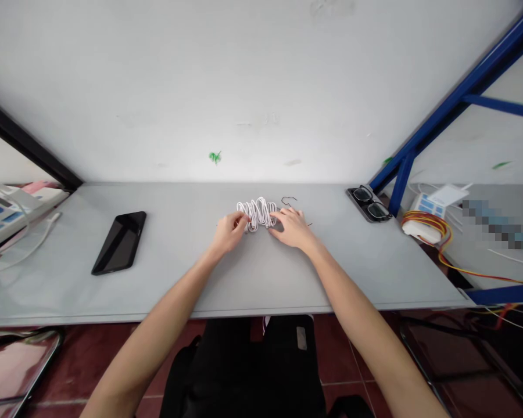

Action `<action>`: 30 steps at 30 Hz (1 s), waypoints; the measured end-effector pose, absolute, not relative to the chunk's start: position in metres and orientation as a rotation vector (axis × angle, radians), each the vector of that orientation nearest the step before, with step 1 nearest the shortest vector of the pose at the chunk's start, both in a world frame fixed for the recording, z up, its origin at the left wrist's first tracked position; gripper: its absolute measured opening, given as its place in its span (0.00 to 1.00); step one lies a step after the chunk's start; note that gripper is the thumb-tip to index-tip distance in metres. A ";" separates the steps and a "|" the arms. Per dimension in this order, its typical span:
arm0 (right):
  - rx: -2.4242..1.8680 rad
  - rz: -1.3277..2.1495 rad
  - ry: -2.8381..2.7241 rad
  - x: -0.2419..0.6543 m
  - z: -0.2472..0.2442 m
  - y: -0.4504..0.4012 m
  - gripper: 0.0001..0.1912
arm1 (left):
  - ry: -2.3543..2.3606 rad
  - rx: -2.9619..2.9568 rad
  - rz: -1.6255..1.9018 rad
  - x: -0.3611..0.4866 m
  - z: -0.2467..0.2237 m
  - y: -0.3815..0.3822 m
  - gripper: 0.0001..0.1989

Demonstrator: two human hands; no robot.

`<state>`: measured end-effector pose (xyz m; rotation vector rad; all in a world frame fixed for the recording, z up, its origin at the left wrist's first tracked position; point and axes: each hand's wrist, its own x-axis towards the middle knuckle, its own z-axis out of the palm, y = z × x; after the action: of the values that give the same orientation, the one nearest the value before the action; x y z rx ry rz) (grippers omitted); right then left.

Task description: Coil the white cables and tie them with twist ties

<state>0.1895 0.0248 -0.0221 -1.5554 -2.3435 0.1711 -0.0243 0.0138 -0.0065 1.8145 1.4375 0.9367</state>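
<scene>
A bundle of white cable (257,214), folded in many loops, lies on the grey table in front of me. My left hand (230,230) is closed in a pinch at the bundle's left end. On the right end, the thumb and fingers of my right hand (291,226) grip the loops from the side. A thin black wire tie (289,200), bent, lies just beyond my right hand. Short dark ends stick out beside both hands, the rest of them hidden.
A black smartphone (119,242) lies on the table (261,284) to the left. Eyeglasses (371,202) rest on a dark flat object at the right. Past the blue frame (401,184) are a power strip (429,204) and a red-yellow cord (447,238). A white wall stands behind.
</scene>
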 end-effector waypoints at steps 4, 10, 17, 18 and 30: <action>-1.608 0.129 -2.346 0.193 -0.023 0.027 0.15 | 1.448 1.816 0.918 -0.024 -0.007 0.014 0.15; -1.608 0.185 -2.331 0.197 -0.018 0.025 0.11 | 1.443 1.837 0.918 -0.025 -0.009 0.015 0.16; -1.708 0.042 -2.293 0.190 -0.024 0.027 0.09 | 1.439 1.821 0.917 -0.024 -0.011 0.015 0.15; -1.711 0.017 -2.288 0.188 -0.023 0.027 0.10 | 1.439 1.821 0.917 -0.024 -0.011 0.015 0.15; -1.893 -0.108 -2.173 0.167 -0.025 0.025 0.11 | 1.436 1.812 0.917 -0.023 -0.010 0.015 0.16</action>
<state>0.1673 0.0254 -0.0251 -1.8931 -2.1725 -0.1082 -0.0232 0.0152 -0.0100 1.8117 1.4365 0.9173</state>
